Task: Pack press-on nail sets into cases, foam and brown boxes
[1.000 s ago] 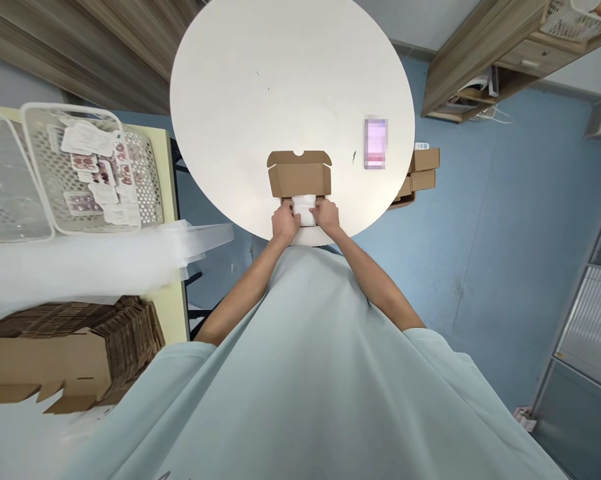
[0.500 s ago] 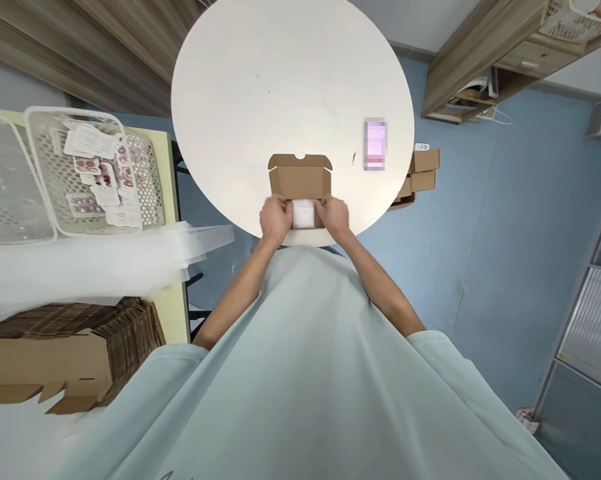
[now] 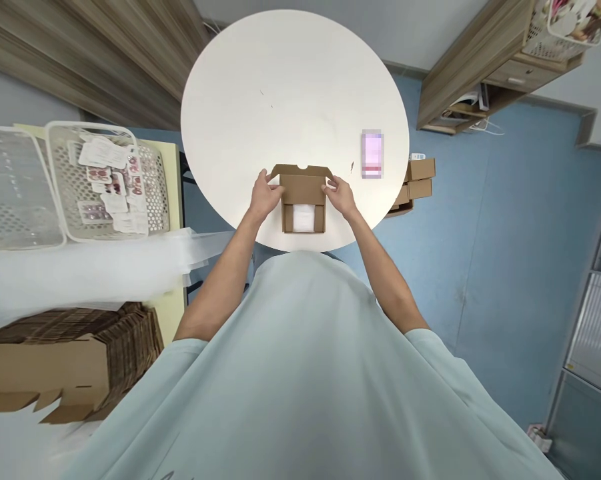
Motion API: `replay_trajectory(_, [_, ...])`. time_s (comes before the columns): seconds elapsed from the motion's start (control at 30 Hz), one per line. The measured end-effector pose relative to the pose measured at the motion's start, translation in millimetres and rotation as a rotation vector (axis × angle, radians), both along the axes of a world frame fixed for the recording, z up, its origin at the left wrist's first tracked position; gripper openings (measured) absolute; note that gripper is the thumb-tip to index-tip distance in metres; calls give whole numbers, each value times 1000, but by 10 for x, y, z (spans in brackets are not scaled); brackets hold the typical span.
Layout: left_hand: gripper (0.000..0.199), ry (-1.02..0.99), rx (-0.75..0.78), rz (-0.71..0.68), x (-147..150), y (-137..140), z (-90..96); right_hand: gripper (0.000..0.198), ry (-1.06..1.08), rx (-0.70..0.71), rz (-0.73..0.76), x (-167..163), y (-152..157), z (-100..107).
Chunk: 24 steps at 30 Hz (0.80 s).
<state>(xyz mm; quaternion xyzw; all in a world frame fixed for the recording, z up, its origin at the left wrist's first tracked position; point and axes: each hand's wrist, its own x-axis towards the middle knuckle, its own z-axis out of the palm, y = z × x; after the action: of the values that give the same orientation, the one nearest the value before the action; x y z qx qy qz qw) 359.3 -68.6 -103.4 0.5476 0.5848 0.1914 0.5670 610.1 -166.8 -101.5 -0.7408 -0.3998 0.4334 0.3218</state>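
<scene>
A small brown cardboard box (image 3: 283,220) sits near the front edge of the round white table (image 3: 240,80), with its lid (image 3: 304,189) raised at the back. Inside lies a white wrapped packet (image 3: 303,218), seen from above. My left hand (image 3: 265,198) grips the left side of the lid, thumb on its inner face and fingers toward the outer edge. On the opposite side, my right hand (image 3: 341,197) pinches the lid's right edge and side flap between thumb and fingers.
A phone with a blurred screen (image 3: 373,155) lies right of the box. Small closed boxes (image 3: 420,180) stand beyond the table's right edge. To the left are a basket of small carded packs (image 3: 155,180), white wrapping sheets (image 3: 105,270) and stacked flat cardboard (image 3: 45,363).
Both hands have moved from the packet inside the box up and outward to the lid's sides. The lid has tilted slightly forward. The whole view has shifted a little.
</scene>
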Motion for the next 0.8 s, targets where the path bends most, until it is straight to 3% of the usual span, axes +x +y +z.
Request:
replay_trajectory(0.13, [97,-44,55,-28,31,56,67,89,36,-2,-48,33,37,76])
replay_trajectory(0.33, [92,-111,88,-42,58,31,38,79,0,64,-21,-2,-52,217])
replay_trajectory(0.6, [84,-37,167,-62,-44,-397,105,64,-106,56,60,-248,-529,345])
replay_trajectory(0.8, [79,58,223,-180,-168,-756,180,75,-169,11,176,-395,-856,344])
